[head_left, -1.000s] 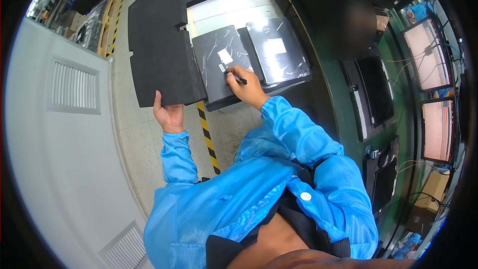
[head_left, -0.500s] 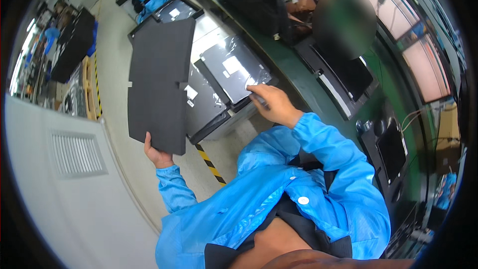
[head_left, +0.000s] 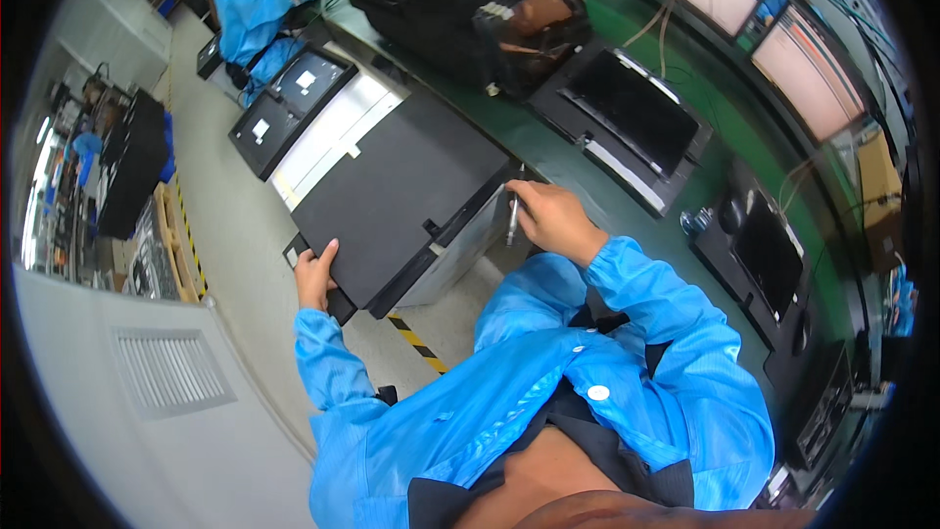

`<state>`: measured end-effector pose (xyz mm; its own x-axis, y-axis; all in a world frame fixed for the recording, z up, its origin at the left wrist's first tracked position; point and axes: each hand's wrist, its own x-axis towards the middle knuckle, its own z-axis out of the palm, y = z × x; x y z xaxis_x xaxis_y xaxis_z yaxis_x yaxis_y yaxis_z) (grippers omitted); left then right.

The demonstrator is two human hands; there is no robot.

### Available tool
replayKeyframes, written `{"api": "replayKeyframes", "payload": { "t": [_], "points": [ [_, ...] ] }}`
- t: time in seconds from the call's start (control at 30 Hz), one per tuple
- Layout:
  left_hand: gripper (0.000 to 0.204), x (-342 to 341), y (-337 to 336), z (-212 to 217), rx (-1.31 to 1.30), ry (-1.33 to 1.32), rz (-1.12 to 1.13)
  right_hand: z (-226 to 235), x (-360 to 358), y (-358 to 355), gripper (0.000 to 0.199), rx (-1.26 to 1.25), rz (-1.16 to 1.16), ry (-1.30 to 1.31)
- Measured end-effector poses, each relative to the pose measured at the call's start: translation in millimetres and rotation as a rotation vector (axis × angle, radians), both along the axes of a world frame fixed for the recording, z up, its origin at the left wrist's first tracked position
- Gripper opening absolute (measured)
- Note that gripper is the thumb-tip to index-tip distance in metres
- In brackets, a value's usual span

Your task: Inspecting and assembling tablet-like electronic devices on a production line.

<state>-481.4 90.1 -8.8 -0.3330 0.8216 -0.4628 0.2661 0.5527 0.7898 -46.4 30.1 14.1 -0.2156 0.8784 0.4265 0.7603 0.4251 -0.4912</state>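
A large black foam sheet [head_left: 401, 191] lies flat over the top of a pale box-like stack [head_left: 455, 260], covering the flat panels that showed there before. My left hand [head_left: 314, 276] is at the sheet's near left corner, thumb on top and fingers at the edge, closed on it. My right hand [head_left: 558, 220] is by the sheet's right corner. Between its thumb and fingers hangs a thin silvery tool [head_left: 512, 219], pointing down; its exact kind is not clear.
Behind the stack are more dark panels [head_left: 311, 81] with white labels. A green workbench [head_left: 587, 171] runs along the right, bearing a black-screened monitor [head_left: 634, 103] and another dark unit [head_left: 769, 260]. A person in blue [head_left: 245, 10] sits at the far left. A white vented panel [head_left: 171, 367] stands left.
The foam sheet has gone from upright in my left hand to flat on the stack, hiding the panels. My right hand has shifted slightly right and down, and its silvery tool now shows.
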Motion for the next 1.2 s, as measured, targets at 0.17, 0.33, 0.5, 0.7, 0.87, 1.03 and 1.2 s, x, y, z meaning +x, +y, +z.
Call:
{"api": "replayKeyframes", "payload": {
  "t": [0.17, 0.33, 0.5, 0.7, 0.87, 1.03, 1.2],
  "points": [
    [0.088, 27.7, -23.8, 28.8, 0.049, 1.031, -0.217, 29.1, 41.6, -14.5, 0.018, 0.035, -0.240, -0.307],
    [0.063, 161.3, 14.8, 66.3, 0.537, 0.476, -0.531, 0.7, 95.0, -23.4, 0.013, -0.002, -0.366, -0.390],
    [0.053, 296.4, 106.5, 63.1, 0.752, -0.301, -0.473, -9.6, 101.2, -17.6, 0.003, 0.051, -0.396, -0.547],
    [0.068, 371.6, 155.3, 32.0, 0.835, 0.007, -0.273, 2.5, 111.3, -12.7, 0.006, 0.004, -0.269, -0.581],
    [0.075, 402.7, 138.1, 32.6, 0.766, -0.131, -0.102, 34.4, 130.2, 2.7, 0.021, -0.126, -0.108, -0.296],
    [0.075, 411.3, 148.5, 51.2, 0.600, -0.134, -0.029, 107.9, 163.0, 81.9, 0.032, -0.205, -0.188, 0.026],
    [0.067, 412.7, 161.9, 57.9, 0.499, -0.400, 0.073, 109.6, 207.2, 213.1, 0.066, -0.055, -0.362, 0.332]
  ]
}}
